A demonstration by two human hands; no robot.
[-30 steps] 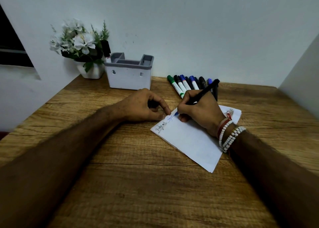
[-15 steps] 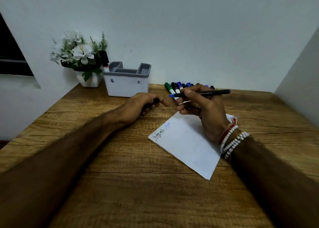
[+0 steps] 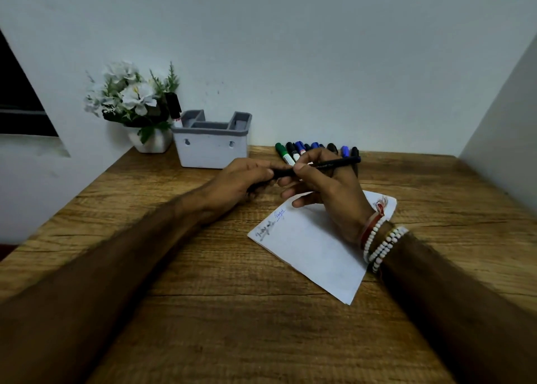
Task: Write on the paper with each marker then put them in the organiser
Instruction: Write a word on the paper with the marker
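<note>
Right thumb and fingers pinch the slim black marker near its middle. The barrel is held roughly level above the table, clear of the paper.

Left fingers are curled round the left end of the same marker. The tip is hidden inside them, so I cannot tell whether a cap is seated. Judgement: this looks like capping.

Right hand hovers over the far corner of the paper, beaded bracelets at the wrist. Left hand is just beside it, off the sheet.

Paper lies flat and skewed on the wooden table. Along its near-left edge there are two short scribbles, one black and one blue. The rest of the sheet is blank.

Organiser stands at the back against the wall, well apart from the hands. One black-capped marker stands upright at its left end, and nothing shows above the rims of the other compartments.

Row of markers lies by the wall behind the hands (green, black and blue caps), partly hidden by the right hand, so no count taken.

Flower pot sits left of the organiser.

Progress (judgement):
- Two marks written, one marker filed, one in hand awaiting the organiser
- The whole row is not yet used, so the task is at an early stage
</note>
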